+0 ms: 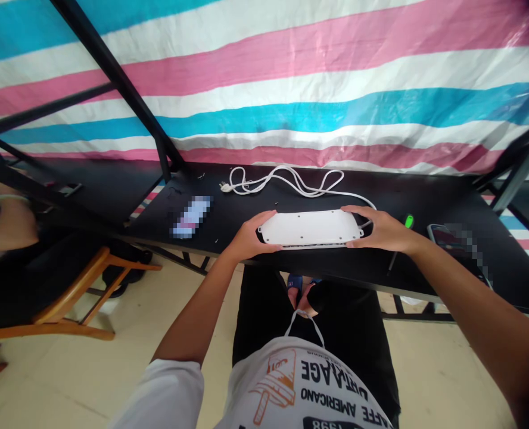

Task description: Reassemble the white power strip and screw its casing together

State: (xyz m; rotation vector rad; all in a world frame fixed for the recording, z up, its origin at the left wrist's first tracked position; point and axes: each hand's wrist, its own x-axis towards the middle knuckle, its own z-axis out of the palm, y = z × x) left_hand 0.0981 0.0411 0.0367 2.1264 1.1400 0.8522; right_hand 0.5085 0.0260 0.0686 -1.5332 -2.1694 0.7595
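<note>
A white power strip (310, 228) is held level between my two hands near the front edge of the black table, its flat back with small screw holes facing up. My left hand (252, 237) grips its left end, thumb and fingers on opposite long edges. Around the right end, where the cord goes in, my right hand (383, 231) is closed the same way. The white cord (307, 193) lies in loops behind the strip and ends in a plug (226, 187). Just beside my right hand lies a screwdriver with a green handle (408, 221), its shaft partly hidden by my forearm.
A phone (435, 233) lies at the right of the black table (394, 185); a blurred-out bright flat object (192, 217) lies at the left. Black metal frame bars (112, 71) and a striped sheet (318, 71) stand behind. At far left are another person's arm (16, 220) and a wooden chair (74, 286).
</note>
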